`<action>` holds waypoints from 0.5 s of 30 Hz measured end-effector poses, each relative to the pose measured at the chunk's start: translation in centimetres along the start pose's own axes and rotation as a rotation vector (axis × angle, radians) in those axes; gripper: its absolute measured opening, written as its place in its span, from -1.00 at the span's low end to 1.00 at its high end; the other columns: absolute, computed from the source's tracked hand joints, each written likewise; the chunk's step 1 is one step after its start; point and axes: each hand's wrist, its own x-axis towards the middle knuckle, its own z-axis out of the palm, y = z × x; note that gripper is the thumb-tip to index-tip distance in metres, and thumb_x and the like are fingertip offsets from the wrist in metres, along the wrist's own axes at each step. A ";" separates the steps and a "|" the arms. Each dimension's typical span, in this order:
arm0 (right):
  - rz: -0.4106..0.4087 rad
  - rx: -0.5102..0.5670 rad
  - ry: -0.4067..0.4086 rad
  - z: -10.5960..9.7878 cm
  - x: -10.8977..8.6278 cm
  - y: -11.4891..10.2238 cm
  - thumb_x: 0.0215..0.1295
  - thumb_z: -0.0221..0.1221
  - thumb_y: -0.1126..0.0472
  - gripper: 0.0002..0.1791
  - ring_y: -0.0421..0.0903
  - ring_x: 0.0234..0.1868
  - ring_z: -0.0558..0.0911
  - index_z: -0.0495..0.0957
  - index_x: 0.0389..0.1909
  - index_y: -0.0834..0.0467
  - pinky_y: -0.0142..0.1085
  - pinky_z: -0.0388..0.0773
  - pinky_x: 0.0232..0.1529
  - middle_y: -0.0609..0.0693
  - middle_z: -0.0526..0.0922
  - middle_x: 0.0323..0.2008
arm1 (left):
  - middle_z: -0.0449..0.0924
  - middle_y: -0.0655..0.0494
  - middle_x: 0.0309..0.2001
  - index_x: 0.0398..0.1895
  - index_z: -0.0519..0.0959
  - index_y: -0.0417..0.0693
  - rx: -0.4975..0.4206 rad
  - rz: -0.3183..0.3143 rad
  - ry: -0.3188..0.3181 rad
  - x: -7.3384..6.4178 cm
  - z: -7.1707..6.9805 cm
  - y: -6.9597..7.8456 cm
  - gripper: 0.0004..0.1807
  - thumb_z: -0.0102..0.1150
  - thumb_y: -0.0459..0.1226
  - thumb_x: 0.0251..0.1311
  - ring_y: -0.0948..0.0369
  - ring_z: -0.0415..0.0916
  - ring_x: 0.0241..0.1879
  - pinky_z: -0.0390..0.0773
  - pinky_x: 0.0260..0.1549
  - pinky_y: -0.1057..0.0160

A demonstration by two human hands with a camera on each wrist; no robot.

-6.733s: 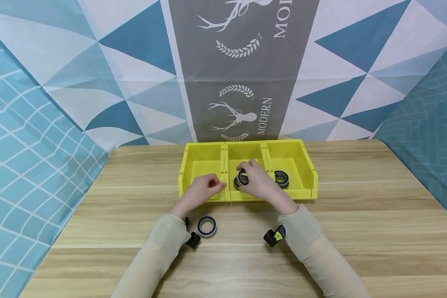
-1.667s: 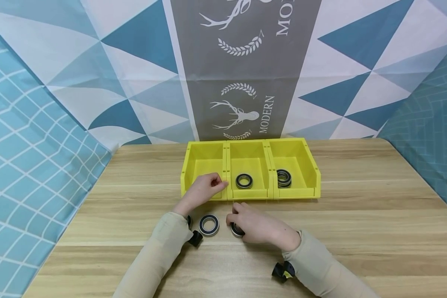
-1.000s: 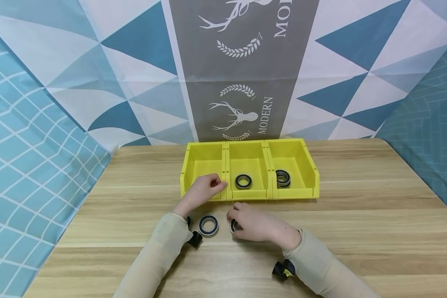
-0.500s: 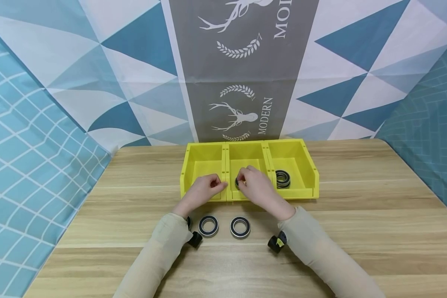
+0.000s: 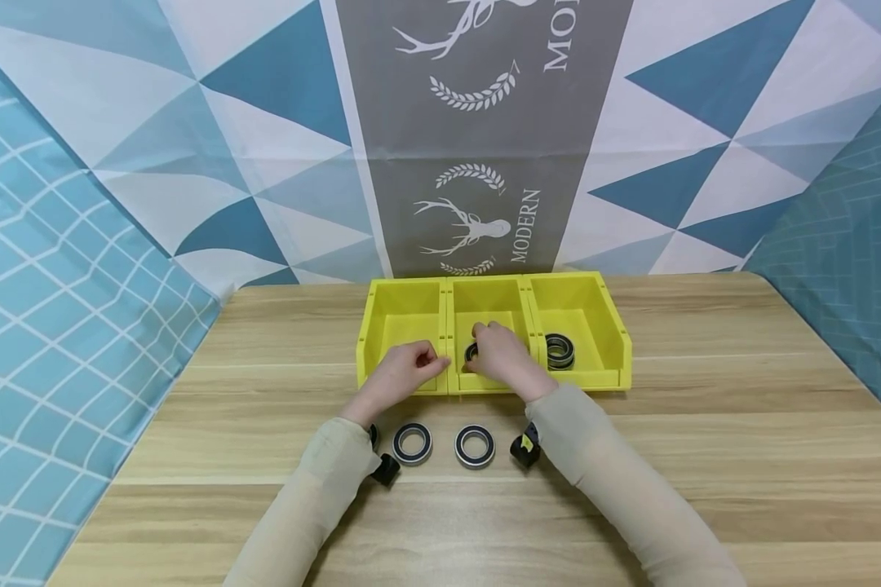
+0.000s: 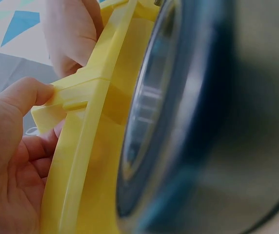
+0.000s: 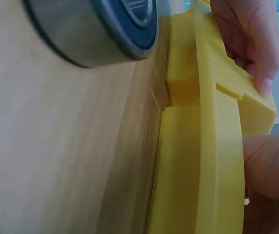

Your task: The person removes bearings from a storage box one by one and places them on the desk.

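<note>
My left hand (image 5: 402, 372) is at the front of the yellow bins, gripping the wall between the left bin (image 5: 389, 316) and the middle one. In the left wrist view its thumb (image 6: 34, 92) presses on the wall's corner, with curled fingers below. My right hand (image 5: 508, 355) reaches into the middle bin (image 5: 484, 297), thumb and fingers around the edges of a ball bearing (image 5: 471, 354), which the hand mostly hides. On the table in front lie two more ball bearings, a left one (image 5: 412, 461) and a right one (image 5: 474, 464), flat and apart.
The right bin (image 5: 595, 326) holds stacked bearings (image 5: 568, 352) at its left front. The three bins stand side by side near the back of the wooden table (image 5: 705, 424). A patterned cloth (image 5: 477, 139) hangs behind, and blue cloths flank both sides.
My right hand brought a bearing from the middle bin to the table, right of the other, let go, and returned to the middle bin's remaining bearing. My left hand stayed put.
</note>
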 end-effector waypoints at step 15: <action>0.017 -0.153 -0.068 -0.1 0.6 -0.9 -0.05 0.35 0.01 -0.46 0.08 -0.13 0.50 0.52 -0.09 0.24 -0.12 0.52 -0.24 0.17 0.46 -0.11 | 0.30 0.19 -0.65 -0.55 0.45 -0.02 0.010 0.012 0.012 0.1 0.1 -0.1 -0.71 0.09 -0.04 0.18 0.27 0.23 -0.62 0.24 -0.56 0.35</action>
